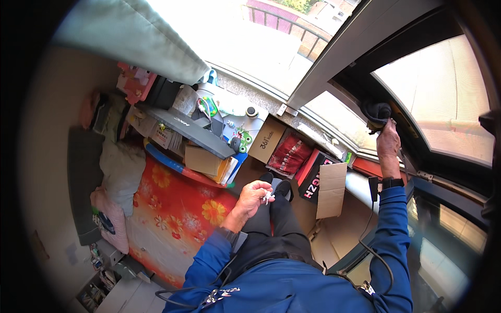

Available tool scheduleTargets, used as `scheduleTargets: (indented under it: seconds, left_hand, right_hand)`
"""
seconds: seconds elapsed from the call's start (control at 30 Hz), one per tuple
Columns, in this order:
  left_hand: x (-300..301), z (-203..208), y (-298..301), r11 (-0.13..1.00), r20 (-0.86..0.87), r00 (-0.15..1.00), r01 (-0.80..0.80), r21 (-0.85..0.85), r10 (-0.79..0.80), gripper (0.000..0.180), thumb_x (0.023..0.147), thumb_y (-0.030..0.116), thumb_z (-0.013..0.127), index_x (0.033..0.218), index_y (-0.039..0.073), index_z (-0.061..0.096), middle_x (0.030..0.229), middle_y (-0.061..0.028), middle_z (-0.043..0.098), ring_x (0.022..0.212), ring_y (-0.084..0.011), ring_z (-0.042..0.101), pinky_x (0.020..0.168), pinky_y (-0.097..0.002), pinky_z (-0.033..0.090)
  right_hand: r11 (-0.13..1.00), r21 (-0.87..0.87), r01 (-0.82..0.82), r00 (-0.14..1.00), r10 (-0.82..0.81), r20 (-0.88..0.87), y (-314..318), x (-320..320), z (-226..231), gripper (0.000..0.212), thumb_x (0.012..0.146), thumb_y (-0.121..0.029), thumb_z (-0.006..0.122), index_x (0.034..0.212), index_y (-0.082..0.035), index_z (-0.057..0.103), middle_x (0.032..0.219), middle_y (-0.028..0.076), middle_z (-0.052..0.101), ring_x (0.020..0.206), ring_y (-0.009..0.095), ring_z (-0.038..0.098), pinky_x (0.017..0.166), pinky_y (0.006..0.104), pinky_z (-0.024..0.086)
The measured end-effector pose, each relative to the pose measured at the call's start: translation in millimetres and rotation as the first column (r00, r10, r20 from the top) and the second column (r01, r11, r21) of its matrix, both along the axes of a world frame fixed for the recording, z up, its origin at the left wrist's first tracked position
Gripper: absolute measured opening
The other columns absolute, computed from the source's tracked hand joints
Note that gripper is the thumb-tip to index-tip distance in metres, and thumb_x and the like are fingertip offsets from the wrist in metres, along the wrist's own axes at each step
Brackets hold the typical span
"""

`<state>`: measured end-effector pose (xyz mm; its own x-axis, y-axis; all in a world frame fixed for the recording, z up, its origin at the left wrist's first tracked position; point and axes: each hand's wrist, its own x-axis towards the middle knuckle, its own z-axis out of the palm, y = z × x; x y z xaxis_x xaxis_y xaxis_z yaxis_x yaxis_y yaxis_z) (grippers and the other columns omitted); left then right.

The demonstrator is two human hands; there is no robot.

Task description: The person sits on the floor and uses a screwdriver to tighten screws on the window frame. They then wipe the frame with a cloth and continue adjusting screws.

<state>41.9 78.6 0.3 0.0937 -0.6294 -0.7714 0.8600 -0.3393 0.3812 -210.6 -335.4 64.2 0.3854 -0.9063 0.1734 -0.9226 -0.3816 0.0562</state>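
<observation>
My right hand (388,145) is stretched up and out to the right. Its fingers close on a dark, bunched-up cloth (376,110), which lies against the black frame (399,119) of an open window sash. In front of my body, above my legs, my left hand (249,201) pinches a small white crumpled thing (267,196) that looks like tissue or bits of paper; its exact kind is too small to make out. A dark band circles each wrist, and a thin cable runs along the right sleeve.
Below the window sill (245,88), a brown carton (268,140), a red bag (292,153) and an open cardboard box (331,190) crowd my feet. Left of them stand a monitor (185,128) on a cluttered desk and a bed with red floral cover (172,208). A pale curtain (135,39) hangs beyond.
</observation>
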Motion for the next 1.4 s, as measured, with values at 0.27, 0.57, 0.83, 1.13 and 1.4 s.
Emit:
scheduleTargets:
  seconds: [0.27, 0.57, 0.83, 1.13, 1.4]
  left_hand:
    - [-6.5, -33.0, 51.6, 0.974, 0.194, 0.973, -0.157, 0.164, 0.124, 0.021, 0.087, -0.006, 0.057, 0.107, -0.003, 0.063, 0.098, -0.0122, 0.065, 0.082, -0.0214, 0.068, 0.073, -0.0370, 0.063]
    - [-5.2, -57.5, 121.9, 0.925, 0.341, 0.927, -0.256, 0.280, 0.153, 0.024, 0.086, -0.005, 0.053, 0.109, -0.006, 0.060, 0.099, -0.0149, 0.063, 0.075, -0.0217, 0.068, 0.068, -0.0323, 0.062]
    - [-25.3, -69.7, 146.1, 0.892, 0.416, 0.884, -0.351, 0.287, 0.214, 0.027, 0.084, -0.008, 0.050, 0.109, -0.005, 0.059, 0.095, -0.0138, 0.063, 0.075, -0.0201, 0.067, 0.068, -0.0309, 0.061]
    - [-21.9, -106.5, 150.8, 0.869, 0.448, 0.848, -0.424, 0.256, 0.282, 0.023, 0.085, -0.008, 0.051, 0.108, -0.005, 0.058, 0.099, -0.0159, 0.063, 0.078, -0.0246, 0.068, 0.070, -0.0349, 0.062]
    - [-23.7, -132.1, 127.4, 0.869, 0.456, 0.836, -0.441, 0.224, 0.307, 0.024, 0.085, -0.007, 0.055, 0.109, -0.006, 0.058, 0.094, -0.0142, 0.064, 0.072, -0.0200, 0.067, 0.067, -0.0288, 0.059]
  right_hand:
    - [0.986, -0.156, -0.052, 0.988, 0.073, 0.135, 3.6, -13.1, -26.7, 0.040, 0.093, -0.006, 0.054, 0.133, -0.007, 0.055, 0.119, 0.020, 0.066, 0.098, 0.041, 0.069, 0.078, 0.0459, 0.058]
    - [0.995, -0.091, -0.047, 0.982, 0.062, 0.176, 2.9, -14.4, -21.8, 0.038, 0.096, -0.007, 0.055, 0.133, -0.002, 0.056, 0.129, 0.021, 0.063, 0.112, 0.038, 0.064, 0.093, 0.0407, 0.054]
    - [0.979, -0.193, -0.057, 0.979, 0.093, 0.182, 9.2, -12.1, -20.4, 0.035, 0.098, -0.012, 0.055, 0.131, -0.001, 0.060, 0.126, 0.020, 0.065, 0.112, 0.038, 0.065, 0.096, 0.0420, 0.052]
    - [0.987, -0.158, -0.030, 0.981, 0.059, 0.183, 6.8, -14.2, -23.0, 0.034, 0.102, -0.019, 0.051, 0.133, -0.007, 0.060, 0.116, 0.018, 0.070, 0.103, 0.036, 0.070, 0.091, 0.0434, 0.056]
    - [0.969, -0.246, -0.010, 0.977, 0.061, 0.204, 5.0, -20.7, -34.5, 0.034, 0.103, -0.023, 0.053, 0.134, -0.013, 0.061, 0.110, 0.013, 0.073, 0.100, 0.032, 0.072, 0.089, 0.0415, 0.058]
